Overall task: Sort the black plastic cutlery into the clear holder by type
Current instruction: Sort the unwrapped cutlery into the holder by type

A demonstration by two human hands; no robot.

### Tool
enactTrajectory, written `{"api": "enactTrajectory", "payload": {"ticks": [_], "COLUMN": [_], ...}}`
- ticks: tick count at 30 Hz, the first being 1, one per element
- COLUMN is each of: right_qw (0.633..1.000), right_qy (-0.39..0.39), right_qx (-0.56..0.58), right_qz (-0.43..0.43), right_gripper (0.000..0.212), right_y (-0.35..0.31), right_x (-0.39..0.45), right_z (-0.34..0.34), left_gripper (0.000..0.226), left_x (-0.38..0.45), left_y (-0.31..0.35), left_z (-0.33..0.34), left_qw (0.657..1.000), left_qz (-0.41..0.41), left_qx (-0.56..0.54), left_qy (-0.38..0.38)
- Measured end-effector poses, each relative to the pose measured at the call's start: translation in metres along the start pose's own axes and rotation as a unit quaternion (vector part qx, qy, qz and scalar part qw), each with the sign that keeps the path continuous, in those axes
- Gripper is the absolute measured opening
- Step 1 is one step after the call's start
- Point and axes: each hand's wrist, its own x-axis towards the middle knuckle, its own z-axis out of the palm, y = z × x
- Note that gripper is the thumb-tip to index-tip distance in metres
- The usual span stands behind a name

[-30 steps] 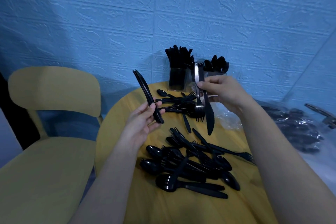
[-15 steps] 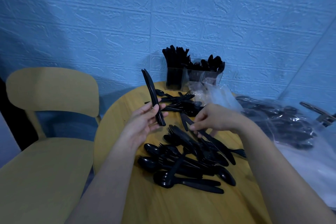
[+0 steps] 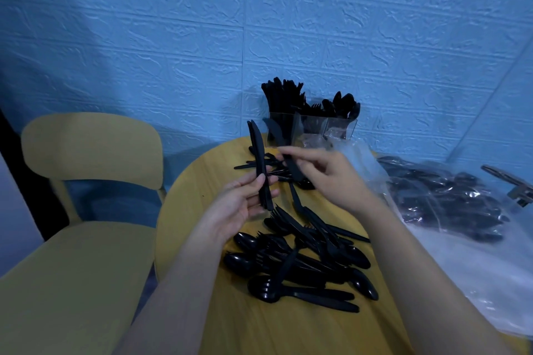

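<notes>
1. Knife pinched in right hand, above the desk, near the clear holder.
2. Left hand clamped on knife bundle, blades up.
3. Judgement: align blade with bundle, add it, then drop all in the knife compartment.
4. Loose pile remains.

Black cutlery heaped before part-filled clear holder

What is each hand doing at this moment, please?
Left hand: holding a bunch of knives upright.
Right hand: pinching one knife between fingers and thumb.
</notes>
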Motion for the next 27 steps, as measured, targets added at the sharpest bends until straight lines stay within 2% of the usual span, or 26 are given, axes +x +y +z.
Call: {"api": "enactTrajectory", "payload": {"ticks": [4,12,17,22,27], "right_qw": [0.999,0.999,0.992,0.963,0.958], "right_qy": [-0.022,0.045,0.050,0.068,0.074], "right_qx": [-0.042,0.011,0.114,0.251,0.262], "right_qz": [-0.004,0.022,0.029,0.066,0.086], "right_gripper": [0.030,0.034,0.039,0.046,0.044], "right_y": [0.012,0.019,0.019,0.023,0.028], "right_x": [0.000,0.010,0.017,0.024,0.030], "right_z": [0.025,0.050,0.043,0.038,0.031], "left_gripper": [0.033,0.036,0.040,0.035,0.021], "left_x": [-0.002,0.000,0.003,0.008,0.017], "left_y": [0.000,-0.001,0.002,0.008,0.011], "left_z": [0.002,0.001,0.001,0.008,0.012], "left_qw": [0.999,0.999,0.999,0.999,0.998], "left_qz": [0.005,0.042,0.039,0.034,0.035], "left_qx": [-0.031,-0.010,-0.003,0.011,0.054], "left_qy": [-0.010,-0.005,-0.019,-0.021,0.013]}}
